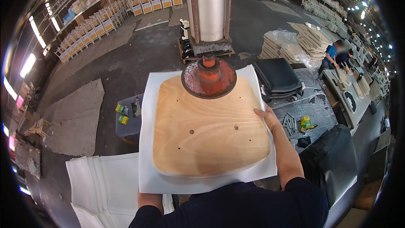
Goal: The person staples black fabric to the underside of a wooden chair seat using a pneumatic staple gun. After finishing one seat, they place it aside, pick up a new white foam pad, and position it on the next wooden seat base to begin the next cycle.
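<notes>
Aligning step — right hand (266, 117) grips the wooden seat board (209, 131) at three o'clock; left hand's grip hidden — next needs centring under the press pad (209, 77).

White sheets (105, 185) stacked at lower left. Small grey stand (128, 122) to the left, carrying green-yellow boxes (122, 114) and a bottle (137, 107). Grey mats (74, 118) lie flat on the dark floor (126, 59). Metal column (210, 8) rises at top centre, on a pallet. Rows of chair frames (101, 25) line the far left racks. Black seat cushions (278, 78) rest on the bench (312, 105) at right, near staples (290, 122) and a yellow-green box (306, 122). Stacked plywood seats (312, 40) beyond, some wrapped in plastic. Two people (339, 55) work at a far bench
</notes>
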Available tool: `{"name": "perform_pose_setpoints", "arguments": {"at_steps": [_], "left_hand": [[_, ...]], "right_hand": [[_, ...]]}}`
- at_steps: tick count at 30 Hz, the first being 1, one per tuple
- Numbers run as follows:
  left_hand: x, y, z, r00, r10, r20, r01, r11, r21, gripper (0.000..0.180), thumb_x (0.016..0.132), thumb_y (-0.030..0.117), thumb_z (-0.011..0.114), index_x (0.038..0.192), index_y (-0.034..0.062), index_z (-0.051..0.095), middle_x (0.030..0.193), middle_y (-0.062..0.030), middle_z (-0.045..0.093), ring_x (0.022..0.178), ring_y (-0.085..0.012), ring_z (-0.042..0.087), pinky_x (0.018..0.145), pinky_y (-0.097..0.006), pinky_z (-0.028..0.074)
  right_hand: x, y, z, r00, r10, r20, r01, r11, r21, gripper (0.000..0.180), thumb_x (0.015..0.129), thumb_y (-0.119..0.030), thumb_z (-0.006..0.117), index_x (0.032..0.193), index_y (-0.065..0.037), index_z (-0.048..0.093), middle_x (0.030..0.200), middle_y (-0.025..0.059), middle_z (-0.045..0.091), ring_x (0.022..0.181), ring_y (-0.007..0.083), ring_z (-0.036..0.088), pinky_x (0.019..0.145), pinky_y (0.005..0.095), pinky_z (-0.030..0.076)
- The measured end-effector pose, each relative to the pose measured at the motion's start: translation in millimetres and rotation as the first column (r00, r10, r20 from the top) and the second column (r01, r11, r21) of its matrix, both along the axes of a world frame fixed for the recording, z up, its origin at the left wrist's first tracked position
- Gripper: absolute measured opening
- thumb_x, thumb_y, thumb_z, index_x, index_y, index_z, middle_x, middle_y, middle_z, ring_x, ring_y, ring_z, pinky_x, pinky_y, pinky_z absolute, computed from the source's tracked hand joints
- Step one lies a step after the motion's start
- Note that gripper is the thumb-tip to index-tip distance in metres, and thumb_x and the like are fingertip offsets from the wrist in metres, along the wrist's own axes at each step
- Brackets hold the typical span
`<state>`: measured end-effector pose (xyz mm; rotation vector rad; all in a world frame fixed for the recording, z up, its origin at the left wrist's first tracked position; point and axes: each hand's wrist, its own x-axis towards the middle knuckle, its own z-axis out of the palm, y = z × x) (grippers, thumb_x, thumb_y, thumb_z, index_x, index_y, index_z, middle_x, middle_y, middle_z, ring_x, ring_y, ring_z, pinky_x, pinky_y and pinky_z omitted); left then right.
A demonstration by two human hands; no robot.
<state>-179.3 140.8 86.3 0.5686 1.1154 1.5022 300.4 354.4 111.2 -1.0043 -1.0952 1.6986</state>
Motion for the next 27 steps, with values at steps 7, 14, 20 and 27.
{"name": "perform_pose_setpoints", "arguments": {"at_steps": [7,14,20,27], "left_hand": [[1.2,18.7,-27.8,1.000,-0.026,0.001,0.026,0.999,-0.034,0.055,0.112,0.016,0.049,0.166,0.0059,0.052,0.151,-0.0099,0.069,0.132,-0.0211,0.068,0.110,-0.035,0.055],[2.5,27.0,-46.1,0.999,-0.044,-0.001,0.044,0.998,-0.049,0.055,0.112,0.015,0.049,0.166,0.0057,0.053,0.150,-0.0099,0.069,0.132,-0.0208,0.068,0.110,-0.034,0.055],[0.2,29.1,-55.2,0.999,-0.045,-0.018,0.044,0.997,-0.059,0.055,0.111,0.013,0.049,0.165,0.0056,0.053,0.150,-0.0098,0.070,0.132,-0.0205,0.068,0.110,-0.034,0.055],[-4.0,30.9,-66.0,0.999,-0.035,-0.033,0.033,0.998,-0.059,0.055,0.110,0.012,0.049,0.165,0.0054,0.054,0.149,-0.0097,0.070,0.132,-0.0202,0.068,0.110,-0.034,0.055]], "right_hand": [[-0.6,13.0,-20.4,0.994,0.004,0.113,-0.007,1.000,0.026,0.078,0.096,-0.007,0.083,0.167,-0.007,0.050,0.144,0.0118,0.071,0.130,0.0240,0.067,0.115,0.0402,0.050],[7.9,21.1,-36.3,0.973,0.002,0.232,-0.009,1.000,0.028,0.075,0.098,-0.005,0.081,0.167,-0.007,0.050,0.142,0.0106,0.072,0.126,0.0220,0.069,0.111,0.0384,0.053],[6.0,20.9,-51.6,0.964,0.030,0.265,-0.027,1.000,-0.015,0.076,0.099,-0.005,0.080,0.168,-0.006,0.049,0.143,0.0105,0.072,0.125,0.0217,0.069,0.111,0.0384,0.053],[7.5,30.2,-58.5,0.962,0.073,0.262,-0.055,0.996,-0.076,0.079,0.099,-0.005,0.080,0.170,-0.006,0.045,0.145,0.0107,0.071,0.127,0.0218,0.069,0.111,0.0381,0.054]]}}
